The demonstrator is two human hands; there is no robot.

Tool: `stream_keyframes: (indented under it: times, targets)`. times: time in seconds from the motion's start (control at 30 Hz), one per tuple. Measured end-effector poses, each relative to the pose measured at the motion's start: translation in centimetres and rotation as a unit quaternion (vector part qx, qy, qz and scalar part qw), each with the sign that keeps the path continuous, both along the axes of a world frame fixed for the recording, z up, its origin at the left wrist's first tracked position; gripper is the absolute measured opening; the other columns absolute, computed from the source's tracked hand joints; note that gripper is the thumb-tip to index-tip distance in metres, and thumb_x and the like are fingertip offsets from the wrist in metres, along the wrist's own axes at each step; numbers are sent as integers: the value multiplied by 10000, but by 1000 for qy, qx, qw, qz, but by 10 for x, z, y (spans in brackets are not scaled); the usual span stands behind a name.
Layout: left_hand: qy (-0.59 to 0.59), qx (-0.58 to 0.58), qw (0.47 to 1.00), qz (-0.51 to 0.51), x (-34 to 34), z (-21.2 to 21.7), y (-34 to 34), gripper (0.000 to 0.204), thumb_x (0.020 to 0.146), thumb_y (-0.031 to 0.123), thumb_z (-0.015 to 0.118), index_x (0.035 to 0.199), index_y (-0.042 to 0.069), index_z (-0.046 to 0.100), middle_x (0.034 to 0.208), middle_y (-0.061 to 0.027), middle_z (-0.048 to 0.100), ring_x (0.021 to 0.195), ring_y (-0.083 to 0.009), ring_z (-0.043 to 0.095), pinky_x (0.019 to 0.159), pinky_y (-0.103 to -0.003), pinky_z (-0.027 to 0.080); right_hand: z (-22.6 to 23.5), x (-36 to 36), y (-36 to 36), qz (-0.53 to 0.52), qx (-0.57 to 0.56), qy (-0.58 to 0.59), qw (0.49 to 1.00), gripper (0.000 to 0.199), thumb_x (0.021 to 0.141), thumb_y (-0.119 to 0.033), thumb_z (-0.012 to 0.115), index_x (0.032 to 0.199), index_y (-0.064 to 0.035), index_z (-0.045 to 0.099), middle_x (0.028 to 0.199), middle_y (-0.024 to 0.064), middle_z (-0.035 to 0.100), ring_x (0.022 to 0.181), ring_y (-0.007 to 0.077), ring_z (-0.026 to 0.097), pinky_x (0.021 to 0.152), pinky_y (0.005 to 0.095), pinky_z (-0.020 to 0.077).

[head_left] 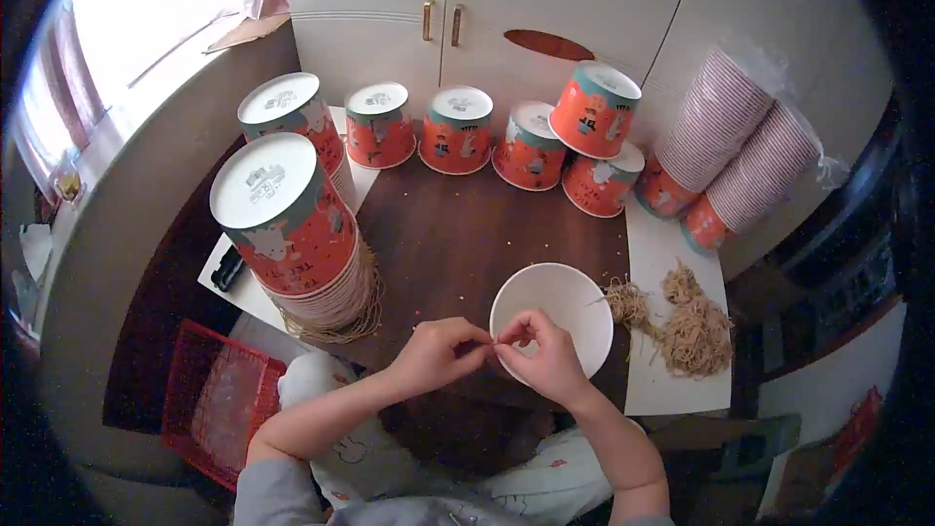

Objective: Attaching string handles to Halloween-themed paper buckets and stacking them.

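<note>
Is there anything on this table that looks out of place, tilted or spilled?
Yes. One cup in the back row lies tilted on top of two others instead of standing flat. Small crumbs are scattered over the brown table. The rubber bands lie in a loose heap beside the white bowl.

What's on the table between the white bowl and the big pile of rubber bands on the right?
In the head view, a smaller clump of rubber bands lies between the white bowl and the big pile, close by the bowl's rim.
</note>
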State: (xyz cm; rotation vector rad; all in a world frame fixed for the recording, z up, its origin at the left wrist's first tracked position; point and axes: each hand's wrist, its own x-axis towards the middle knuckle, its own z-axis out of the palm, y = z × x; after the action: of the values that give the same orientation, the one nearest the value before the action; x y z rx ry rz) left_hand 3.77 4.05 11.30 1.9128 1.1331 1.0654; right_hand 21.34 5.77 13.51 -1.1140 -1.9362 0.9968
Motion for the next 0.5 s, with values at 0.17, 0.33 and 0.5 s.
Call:
stream_keyframes:
  times: [0.17,0.33,0.5]
  targets:
    - [0,-1,1000,1,-1,-2,1,138,708,93,626,830,31,623,725,-104,596,603,-179,584,543,-272,463,1,1,0,-4,5,-10,1000,181,722,-104,641,831,-51,506,750,62,603,708,179,594,637,287,462]
    - [-14,1,1000,-14,-3,-7,3,129,712,97,618,820,27,622,719,-108,593,617,-181,586,557,-277,465,2,0,-1,1,9,-5,1000,174,727,-103,636,837,-51,511,751,59,604,704,174,592,640,288,459]
    - [-37,-33,998,-26,-4,-5,3,130,726,101,610,835,29,609,756,-92,584,658,-147,569,576,-254,450,1,1,0,4,12,-3,1000,164,729,-101,631,835,-52,515,752,62,605,702,177,593,641,290,458]
